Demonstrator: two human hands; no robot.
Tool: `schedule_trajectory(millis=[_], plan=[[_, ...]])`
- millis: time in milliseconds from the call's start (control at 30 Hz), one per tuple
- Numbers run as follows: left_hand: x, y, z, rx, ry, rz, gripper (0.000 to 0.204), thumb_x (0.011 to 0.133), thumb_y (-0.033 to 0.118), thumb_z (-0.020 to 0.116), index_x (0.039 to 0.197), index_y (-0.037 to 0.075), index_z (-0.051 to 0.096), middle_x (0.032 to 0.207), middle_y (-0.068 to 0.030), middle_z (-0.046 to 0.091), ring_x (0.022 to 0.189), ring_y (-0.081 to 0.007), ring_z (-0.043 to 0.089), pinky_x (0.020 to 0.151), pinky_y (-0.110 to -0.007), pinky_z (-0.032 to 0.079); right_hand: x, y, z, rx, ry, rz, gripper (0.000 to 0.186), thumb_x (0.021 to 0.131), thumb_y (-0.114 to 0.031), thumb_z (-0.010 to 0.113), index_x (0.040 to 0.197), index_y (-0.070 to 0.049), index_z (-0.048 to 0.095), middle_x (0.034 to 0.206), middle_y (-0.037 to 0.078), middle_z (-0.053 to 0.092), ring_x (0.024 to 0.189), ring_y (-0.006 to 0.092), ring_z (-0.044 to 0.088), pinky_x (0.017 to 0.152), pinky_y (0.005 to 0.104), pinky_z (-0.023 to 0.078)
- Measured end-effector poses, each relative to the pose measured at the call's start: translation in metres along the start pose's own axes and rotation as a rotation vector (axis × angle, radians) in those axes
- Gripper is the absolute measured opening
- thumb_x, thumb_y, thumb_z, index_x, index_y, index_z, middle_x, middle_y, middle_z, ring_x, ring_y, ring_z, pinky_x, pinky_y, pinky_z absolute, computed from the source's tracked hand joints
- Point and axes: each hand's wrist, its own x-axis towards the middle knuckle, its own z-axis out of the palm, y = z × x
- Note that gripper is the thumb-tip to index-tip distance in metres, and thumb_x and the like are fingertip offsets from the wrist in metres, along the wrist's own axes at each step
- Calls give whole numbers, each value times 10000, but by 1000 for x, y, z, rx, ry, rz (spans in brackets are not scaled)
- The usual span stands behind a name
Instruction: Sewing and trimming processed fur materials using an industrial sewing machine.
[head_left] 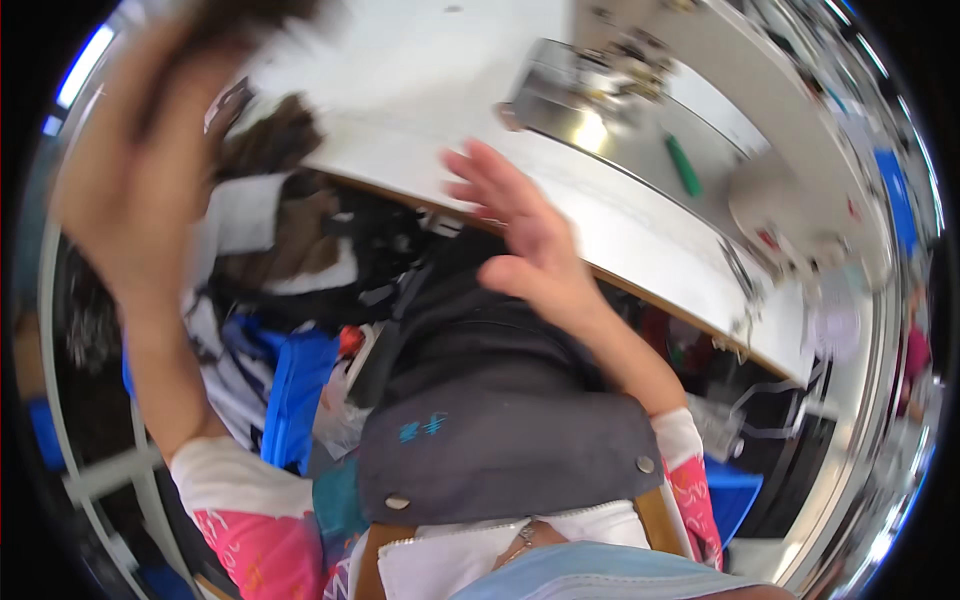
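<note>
My left hand (140, 195) is raised at the far left, smeared by motion. A dark brown piece of cloth (255, 15), equally blurred, is at its fingers and runs off the upper edge of the view. My right hand (525, 235) hovers over the front edge of the white table (400, 140), fingers spread and holding nothing. To its right stands a sewing machine (790, 195) with a shiny metal bed (570, 125). A green-handled tool (683, 165) lies on that bed.
Brown and white cloth pieces (300, 235) hang at the table's left edge. Below them is a blue plastic bin (300, 385). A dark grey cloth flap with snaps (510, 460) covers my lap. Tweezers-like metal tool (735, 265) lies near the machine's right end.
</note>
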Motion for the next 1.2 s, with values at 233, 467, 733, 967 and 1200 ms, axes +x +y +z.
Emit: schedule_trajectory(millis=[233, 467, 733, 967, 1200], plan=[[-96, 44, 100, 83, -707, 438, 687, 774, 208, 672, 1377, 66, 374, 1408, -153, 381, 1308, -358, 319, 1037, -505, 241, -4, 31, -10, 576, 817, 155, 325, 846, -361, 601, 837, -37, 624, 688, 12, 548, 611, 63, 460, 502, 238, 358], [-131, -121, 41, 808, -762, 345, 745, 767, 371, 664, 1410, 185, 336, 1499, -107, 216, 1335, -387, 256, 1023, -590, 243, 38, 15, -55, 466, 965, -160, 179, 817, -134, 582, 834, 44, 581, 634, 102, 513, 616, 166, 519, 543, 328, 406], [-177, -217, 11, 510, -546, 286, 373, 903, 289, 573, 1108, -22, 598, 1188, -250, 535, 1145, -380, 466, 966, -428, 371, 19, -24, -80, -199, 900, -275, 230, 795, -167, 587, 785, 61, 561, 657, 115, 534, 631, 177, 540, 551, 339, 402], [-143, -206, 7, 257, -376, 143, 214, 880, 199, 619, 902, -14, 613, 820, -151, 623, 717, -312, 583, 687, -388, 470, -31, -55, -81, -320, 690, -229, 216, 818, -173, 593, 872, 35, 574, 767, 103, 563, 722, 168, 556, 628, 318, 421], [-88, -372, 11, 932, -352, -200, 328, 869, 270, 557, 949, -36, 640, 837, -208, 644, 740, -312, 626, 671, -403, 490, -77, -100, -98, -410, 578, -205, 223, 841, -180, 600, 959, 9, 588, 877, 90, 592, 813, 158, 573, 704, 297, 440]])
